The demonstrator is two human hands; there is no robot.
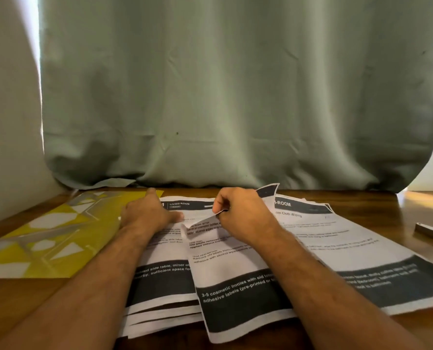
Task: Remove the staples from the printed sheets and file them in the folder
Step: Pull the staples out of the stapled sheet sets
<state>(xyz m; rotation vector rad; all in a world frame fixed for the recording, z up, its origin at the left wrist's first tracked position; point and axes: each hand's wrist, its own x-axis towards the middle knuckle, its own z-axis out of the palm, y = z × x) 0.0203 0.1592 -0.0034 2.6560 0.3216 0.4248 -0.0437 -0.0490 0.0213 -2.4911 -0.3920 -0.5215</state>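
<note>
Mid-task, early by the look of it. Printed sheets (235,261) are fanned in a loose overlapping pile across the middle of the wooden table (377,200), several sets deep, none seen inside the folder. The yellow folder (46,241) is laid flat at the left, just beside the pile and touching its left edge; whether anything is already filed in it cannot be told, since only its patterned cover is shown. The left hand (147,213) is pressed flat on the top-left part of the pile, fingers fairly straight, apparently to pin the paper down. The right hand (240,210) is curled, and the upper corner of the top sheet is pinched and lifted between thumb and fingers; the corner is bent up off the stack. Judged as staple removal or separation at that corner, but no staple can be made out at this size. Remaining, by estimate: most of the pile to be unstapled, squared up and filed. A narrow metallic object (432,234) is seen at the right edge of the table, well apart from the sheets; possibly a tool, not identifiable. Surface: dark brown wood, glossy, lit from the far right. Room: a grey-green curtain (235,97) is hung right behind the table and rests on its far edge, with a pale wall at the left and daylight leaking at both sides.
</note>
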